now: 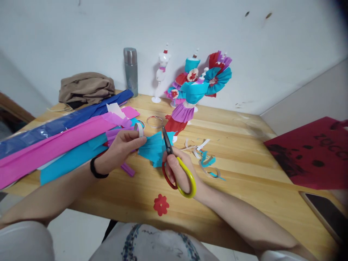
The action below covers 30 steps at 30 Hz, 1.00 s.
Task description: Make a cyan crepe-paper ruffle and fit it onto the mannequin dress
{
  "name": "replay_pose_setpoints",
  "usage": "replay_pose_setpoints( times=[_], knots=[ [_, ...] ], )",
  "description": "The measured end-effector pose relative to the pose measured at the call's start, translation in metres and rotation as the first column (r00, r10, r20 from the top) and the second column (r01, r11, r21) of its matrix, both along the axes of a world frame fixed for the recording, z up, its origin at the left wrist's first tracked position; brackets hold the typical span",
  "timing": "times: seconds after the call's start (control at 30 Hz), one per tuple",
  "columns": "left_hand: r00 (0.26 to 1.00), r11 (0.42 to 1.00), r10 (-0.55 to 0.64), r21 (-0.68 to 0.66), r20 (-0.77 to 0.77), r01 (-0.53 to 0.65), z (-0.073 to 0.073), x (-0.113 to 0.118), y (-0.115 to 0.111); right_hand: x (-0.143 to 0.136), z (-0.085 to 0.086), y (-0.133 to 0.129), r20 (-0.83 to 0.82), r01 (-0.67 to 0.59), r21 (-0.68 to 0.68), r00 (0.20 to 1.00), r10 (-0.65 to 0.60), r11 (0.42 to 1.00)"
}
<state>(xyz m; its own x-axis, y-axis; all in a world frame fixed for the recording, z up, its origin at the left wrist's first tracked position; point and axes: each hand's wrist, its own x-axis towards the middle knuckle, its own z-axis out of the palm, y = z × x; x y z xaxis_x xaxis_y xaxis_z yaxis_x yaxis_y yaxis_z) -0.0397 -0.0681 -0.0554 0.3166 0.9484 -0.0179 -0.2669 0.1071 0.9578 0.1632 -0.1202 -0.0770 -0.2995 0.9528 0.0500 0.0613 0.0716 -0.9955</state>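
My right hand (181, 170) is wrapped round scissors (176, 165) with one yellow and one red handle loop. Their dark blades point up and away and look closed. To the left, my left hand (123, 145) pinches a curled white strip (140, 129) between thumb and fingers. Between the hands is a piece of turquoise crepe paper (152, 148), partly behind the scissors; whether either hand grips it, I cannot tell. Nearer the table's front edge lies a red paper flower (161, 204) with a pale centre.
Several small dress forms, some in crepe-paper dresses (194, 92), stand at the back beside a grey flask (131, 72). Pink crepe paper (67, 139) and other rolls lie left, near brown cloth (86, 87). Paper scraps (206, 159), a red bag (312, 156) and a phone (323, 212) are right.
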Motion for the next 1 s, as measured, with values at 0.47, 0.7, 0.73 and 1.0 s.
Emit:
replay_pose_setpoints(
  times=[0.47, 0.7, 0.73, 1.0],
  knots=[
    [0.995, 0.984, 0.069, 0.158, 0.066, -0.079, 0.048, -0.017, 0.019, 0.044, 0.044, 0.032, 0.628, -0.486, 0.276, 0.744, 0.227, 0.829],
    [0.998, 0.986, 0.043, 0.16, 0.046, -0.05, 0.064, -0.008, 0.023, 0.041, 0.043, 0.029, 0.838, -0.581, 0.116, 0.493, 0.235, 0.806],
    [0.998, 0.987, 0.027, 0.16, 0.05, -0.034, 0.064, -0.007, 0.024, 0.039, 0.042, 0.028, 0.869, -0.596, 0.103, 0.444, 0.22, 0.796],
    [0.996, 1.0, -0.001, -0.018, 0.091, 0.003, 0.065, 0.004, 0.036, 0.031, 0.036, 0.019, 0.934, -0.688, -0.035, 0.235, 0.268, 0.725]
  ],
)
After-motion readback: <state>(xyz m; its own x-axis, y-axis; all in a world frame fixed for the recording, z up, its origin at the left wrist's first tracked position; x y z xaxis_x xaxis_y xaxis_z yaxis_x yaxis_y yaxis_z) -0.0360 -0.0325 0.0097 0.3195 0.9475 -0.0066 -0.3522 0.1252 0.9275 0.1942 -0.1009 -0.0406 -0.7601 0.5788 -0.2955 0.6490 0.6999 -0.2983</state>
